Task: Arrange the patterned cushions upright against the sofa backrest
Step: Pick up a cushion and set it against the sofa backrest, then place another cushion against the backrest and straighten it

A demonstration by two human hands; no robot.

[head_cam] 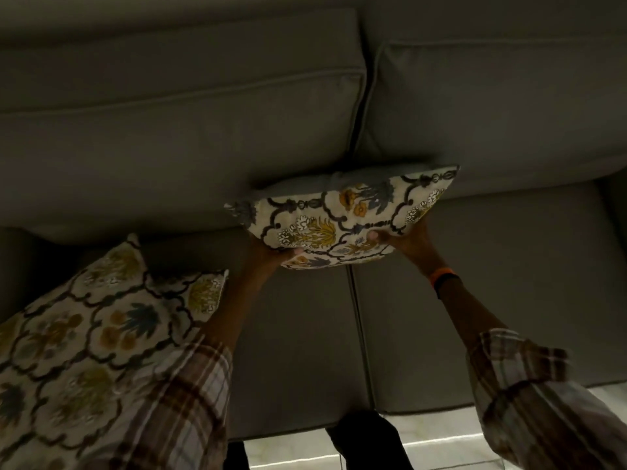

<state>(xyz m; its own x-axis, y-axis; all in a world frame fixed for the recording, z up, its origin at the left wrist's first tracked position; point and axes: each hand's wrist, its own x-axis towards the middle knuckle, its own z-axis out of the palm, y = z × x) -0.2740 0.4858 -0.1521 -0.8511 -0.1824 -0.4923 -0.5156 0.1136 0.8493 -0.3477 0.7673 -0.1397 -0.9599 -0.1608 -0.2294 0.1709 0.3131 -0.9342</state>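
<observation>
Floral-print cushion (342,215) held along its lower edge, left hand (271,254) and right hand (403,239) both clamped on it, long axis running sideways, top edge already near the grey backrest (190,130) beyond the grip.

A grey sofa (210,157) is filling the view, its 2 seat pads (295,351) meeting at a seam in the middle and 2 back pads (492,106) standing behind them. 1 patterned cushion (84,334) is lying on the left seat pad, tilted. A 2nd cushion (342,215) is sitting against the backrest where the back pads meet, held at its lower edge. Pale floor (441,435) is showing below the sofa front.
</observation>
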